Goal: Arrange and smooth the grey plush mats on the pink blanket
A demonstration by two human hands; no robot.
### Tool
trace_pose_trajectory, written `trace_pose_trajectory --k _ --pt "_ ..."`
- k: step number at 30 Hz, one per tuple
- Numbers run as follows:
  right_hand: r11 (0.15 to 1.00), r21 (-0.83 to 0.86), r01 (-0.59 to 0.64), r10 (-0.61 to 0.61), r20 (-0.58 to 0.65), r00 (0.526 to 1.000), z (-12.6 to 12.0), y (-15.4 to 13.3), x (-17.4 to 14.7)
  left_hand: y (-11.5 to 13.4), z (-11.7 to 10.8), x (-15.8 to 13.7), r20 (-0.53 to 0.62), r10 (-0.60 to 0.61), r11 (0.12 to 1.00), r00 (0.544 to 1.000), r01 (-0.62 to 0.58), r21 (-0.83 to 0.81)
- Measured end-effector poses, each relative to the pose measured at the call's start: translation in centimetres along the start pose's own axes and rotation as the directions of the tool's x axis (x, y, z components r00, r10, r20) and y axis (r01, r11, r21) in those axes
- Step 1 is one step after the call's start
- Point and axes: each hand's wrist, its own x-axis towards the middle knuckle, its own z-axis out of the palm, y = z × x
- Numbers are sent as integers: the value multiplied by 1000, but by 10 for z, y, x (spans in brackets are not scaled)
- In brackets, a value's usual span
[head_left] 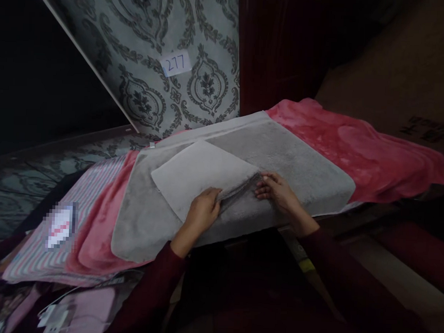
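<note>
Cloth (203,170): folded in layers, pale smooth face up, grey fuzzy edges showing between 3 and 5 o'clock; lies near mid-view on the grey mat, and its middle serves as clock centre below.
Left hand (205,208): at 6 o'clock, thumb and fingers closed together on the cloth's near edge, back of hand uppermost.
Right hand (277,190): at 3 o'clock, fingertips drawn in at the cloth's corner, pinching the layers there; remaining fingers loosely curled.
Sleeves (148,280): dark red on both arms, coming in from 7 and 4 o'clock.
Grey mat (298,157): plush, rounded corners, spreads beyond the cloth to left and right; near side bends down over an edge. Pale strip along its far side, small white tag (152,145) at 10 o'clock.
Pink blanket (325,141): shows past the mat between 2 and 3 o'clock, and again rumpled at 8.
Striped sheet (93,191): next to the pink, about 9 o'clock; a blurred-out item (60,226) sits on it, contents unreadable.
Wall (208,83): 12 o'clock, damask pattern; paper (176,63) at 11, handwritten "277".
Panel (273,51): dark red, glossy, 1 o'clock.
Carton (395,85): brown, 2 o'clock, dark print partly cut off.
Power strip (52,321): white, 8 o'clock, low, with a cable.
</note>
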Motion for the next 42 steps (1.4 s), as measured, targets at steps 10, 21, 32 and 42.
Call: trace_pose_trajectory --k 10,21,32,42 --pt "940 184 -287 219 320 922 36 9 -20 2 0 -1 -41 6 1000 999 -7 -26" --pt "894 412 -176 83 234 969 82 21 -9 -1 14 -18 -98 78 995 992 -70 77" --pt "813 515 -271 174 229 958 85 42 3 -107 -55 48 -68 -262 953 963 270 141" --pt "836 489 -249 164 210 964 83 51 6 -180 -81 131 -55 -553 789 831 543 287"
